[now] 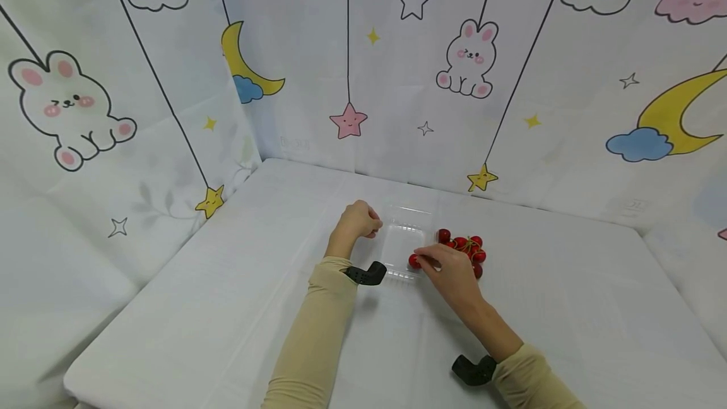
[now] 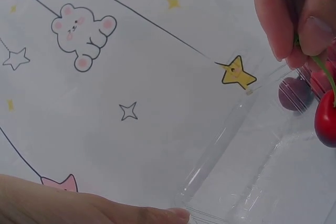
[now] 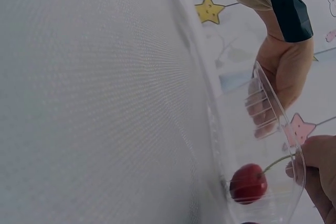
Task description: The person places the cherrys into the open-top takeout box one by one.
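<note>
In the head view, my right hand [image 1: 452, 270] pinches a red cherry [image 1: 414, 261] by its green stem. The cherry hangs low at the near right part of a clear plastic box [image 1: 402, 242]; the right wrist view shows this cherry [image 3: 248, 183] through the box's transparent wall. At the box's left side, the curled fingers of my left hand [image 1: 358, 221] hold the rim. One finger [image 2: 168, 215] of that hand meets the box's corner in the left wrist view. Several more cherries [image 1: 476, 255] with stems lie in a heap right of the box, partly behind my right hand.
A white cloth covers the table [image 1: 539, 308]. Behind it and at its left hangs a pale curtain [image 1: 307, 81] printed with rabbits, stars and moons. Each wrist carries a black camera mount [image 1: 366, 274].
</note>
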Demonstrator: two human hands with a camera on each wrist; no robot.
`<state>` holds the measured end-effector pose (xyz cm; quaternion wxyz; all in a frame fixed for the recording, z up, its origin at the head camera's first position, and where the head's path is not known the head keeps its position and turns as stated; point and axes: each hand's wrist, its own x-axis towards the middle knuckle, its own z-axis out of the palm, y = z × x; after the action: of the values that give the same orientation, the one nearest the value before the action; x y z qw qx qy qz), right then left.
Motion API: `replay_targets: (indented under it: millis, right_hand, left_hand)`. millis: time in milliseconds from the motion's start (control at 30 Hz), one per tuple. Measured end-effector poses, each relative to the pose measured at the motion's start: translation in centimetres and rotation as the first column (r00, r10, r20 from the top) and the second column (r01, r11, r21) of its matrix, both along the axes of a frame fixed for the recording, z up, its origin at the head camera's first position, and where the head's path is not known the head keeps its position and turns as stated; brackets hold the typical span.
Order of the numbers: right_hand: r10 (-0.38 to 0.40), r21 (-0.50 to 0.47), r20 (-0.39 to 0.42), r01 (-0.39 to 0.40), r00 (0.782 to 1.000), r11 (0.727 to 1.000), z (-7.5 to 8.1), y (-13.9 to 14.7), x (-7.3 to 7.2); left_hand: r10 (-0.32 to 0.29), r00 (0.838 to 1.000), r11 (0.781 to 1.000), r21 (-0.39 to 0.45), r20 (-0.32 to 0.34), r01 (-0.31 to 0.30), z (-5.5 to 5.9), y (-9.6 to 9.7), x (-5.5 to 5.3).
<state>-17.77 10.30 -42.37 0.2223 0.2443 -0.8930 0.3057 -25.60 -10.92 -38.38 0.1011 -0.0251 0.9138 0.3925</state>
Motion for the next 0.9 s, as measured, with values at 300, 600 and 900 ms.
replay_targets:
  millis: [300,600,900]
  right_hand:
    - [-0.009,0.004,0.018,0.009,1.000,1.000,-0.24,-0.13,0.01]
    - [0.013,-0.009,0.031,-0.013,0.999,1.000,-0.32,-0.04,0.06]
    - [0.012,-0.005,0.058,-0.012,0.998,1.000,-0.22,-0.14,0.06]
  left_hand:
    - [0.003,1.000,1.000,-0.004,0.000,-0.003,0.02,0.05,0.08]
    - [0.002,1.000,1.000,0.010,0.015,-0.002,0.26,0.13,0.18]
    - [0.003,1.000,1.000,0.000,0.016,-0.003,0.49,0.19,0.26]
